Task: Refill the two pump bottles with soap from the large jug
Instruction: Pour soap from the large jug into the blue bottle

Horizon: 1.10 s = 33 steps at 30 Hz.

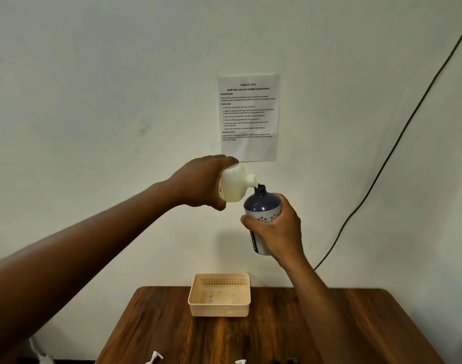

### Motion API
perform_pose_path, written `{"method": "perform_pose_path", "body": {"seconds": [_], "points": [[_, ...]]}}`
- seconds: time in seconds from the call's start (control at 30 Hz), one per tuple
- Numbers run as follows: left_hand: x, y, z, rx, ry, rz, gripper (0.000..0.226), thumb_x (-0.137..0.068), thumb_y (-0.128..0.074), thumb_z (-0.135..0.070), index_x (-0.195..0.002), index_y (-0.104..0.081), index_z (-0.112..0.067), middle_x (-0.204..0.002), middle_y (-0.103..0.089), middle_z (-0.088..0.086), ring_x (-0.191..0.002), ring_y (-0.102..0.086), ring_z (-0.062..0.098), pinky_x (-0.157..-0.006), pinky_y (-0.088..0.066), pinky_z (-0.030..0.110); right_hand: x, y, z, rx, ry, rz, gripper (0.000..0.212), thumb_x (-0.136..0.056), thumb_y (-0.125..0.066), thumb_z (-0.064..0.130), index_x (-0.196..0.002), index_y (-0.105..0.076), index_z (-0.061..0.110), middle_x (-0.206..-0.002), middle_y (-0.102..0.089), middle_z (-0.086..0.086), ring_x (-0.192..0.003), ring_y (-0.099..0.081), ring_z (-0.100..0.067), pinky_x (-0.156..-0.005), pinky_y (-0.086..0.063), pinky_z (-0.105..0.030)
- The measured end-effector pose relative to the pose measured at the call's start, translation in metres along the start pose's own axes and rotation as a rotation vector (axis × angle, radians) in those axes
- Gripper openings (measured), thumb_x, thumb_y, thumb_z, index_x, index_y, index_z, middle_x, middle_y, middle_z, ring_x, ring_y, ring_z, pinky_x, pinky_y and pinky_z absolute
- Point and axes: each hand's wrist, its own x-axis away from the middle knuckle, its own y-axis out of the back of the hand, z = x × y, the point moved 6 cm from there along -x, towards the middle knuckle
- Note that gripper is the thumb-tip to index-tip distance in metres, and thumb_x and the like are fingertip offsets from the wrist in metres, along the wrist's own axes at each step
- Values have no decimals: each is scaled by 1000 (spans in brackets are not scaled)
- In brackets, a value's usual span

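Behind both hands, jug (234, 183) and bottle (261, 206) bodies hide.

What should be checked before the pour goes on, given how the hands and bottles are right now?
1. Left hand grips the tilted white jug: ok.
2. Right hand grips the dark blue pump bottle: ok.
3. Jug spout at the open bottle neck: ok.
4. Bottle upright: not ok, slightly tilted.
5. Fill level inside the bottle: cannot tell.
6. Beige basket on the wooden table ready for the bottle: ok.
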Motion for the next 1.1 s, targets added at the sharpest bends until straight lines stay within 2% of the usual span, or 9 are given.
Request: {"method": "perform_pose_path", "body": {"seconds": [0.2,0.37,0.7,1.1], "points": [[-2,0,0,-10,-8,-1,76,-57,-88,-27,-126,-57,-28,-108,-63,-8,-93,-60,21,-77,-57,40,-2,1,-2,-14,0,-1,68,-68,-88,39,-122,-48,36,-107,-57,19,-92,-58,-4,-67,-43,-7],[-5,0,0,-21,-9,3,79,-57,-88,-28,-129,-56,-28,-110,-63,-8,-95,-61,21,-78,-56,38,-3,2,-2,-2,7,-10,68,-67,-88,41,-119,-45,41,-101,-52,31,-91,-59,-4,-60,-42,-5],[-10,-2,0,-16,-11,8,76,-57,-88,-27,-126,-57,-29,-108,-63,-9,-94,-61,21,-78,-57,41,-6,3,-5,4,6,-17,68,-67,-88,41,-120,-45,40,-103,-54,24,-91,-58,-3,-55,-43,-2],[-14,-1,2,-35,-19,7,76,-57,-88,-27,-126,-56,-29,-108,-63,-8,-94,-61,22,-76,-56,38,-10,3,-5,7,13,-22,67,-67,-87,43,-119,-45,41,-100,-51,32,-89,-58,-1,-56,-41,-1]]}}
